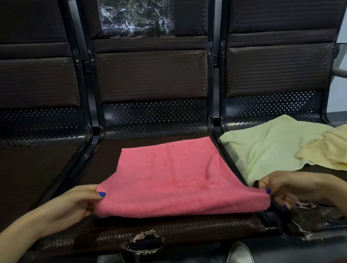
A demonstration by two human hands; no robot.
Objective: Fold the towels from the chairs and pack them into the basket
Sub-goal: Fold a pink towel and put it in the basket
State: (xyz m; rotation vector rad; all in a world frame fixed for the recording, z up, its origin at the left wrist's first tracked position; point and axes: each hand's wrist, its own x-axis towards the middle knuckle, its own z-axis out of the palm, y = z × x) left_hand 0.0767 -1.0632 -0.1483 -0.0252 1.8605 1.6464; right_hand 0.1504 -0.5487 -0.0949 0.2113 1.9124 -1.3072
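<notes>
Two hands on pink towel (173, 178), spread over middle chair seat (185, 232): left hand (75, 202) pinching near-left corner, thumb on top; right hand (290, 190) pinching near-right corner, near edge lifted.

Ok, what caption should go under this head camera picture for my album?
Left hand and right hand pinch the pink towel's near corners on the middle chair seat.

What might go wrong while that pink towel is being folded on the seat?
The left hand and right hand only pinch the pink towel at its near corners, so one could slip and skew the fold. The torn seat edge below might snag it. The fold may also catch the green towel alongside.
</notes>
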